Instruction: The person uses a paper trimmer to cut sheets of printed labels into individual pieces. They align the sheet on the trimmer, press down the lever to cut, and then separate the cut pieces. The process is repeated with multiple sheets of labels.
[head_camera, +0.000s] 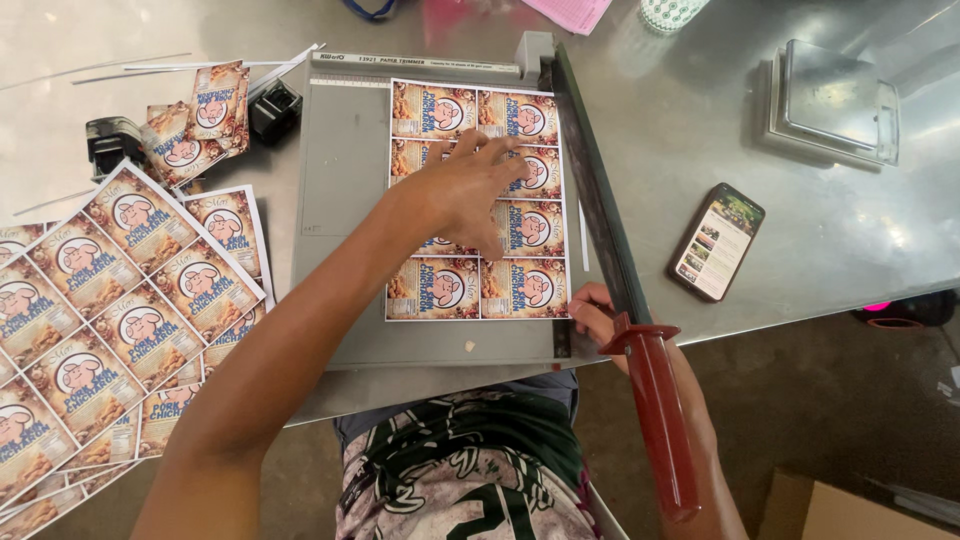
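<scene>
L hand (470, 190) flat on label sheet (476, 205), trimmer (345, 200).

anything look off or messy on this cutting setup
Nothing is damaged. The label sheet lies square on the paper trimmer under the left hand; the right hand is by the red blade handle. Only loose ends: thin paper offcuts at the table's far left and a fanned, untidy pile of printed sheets.
</scene>
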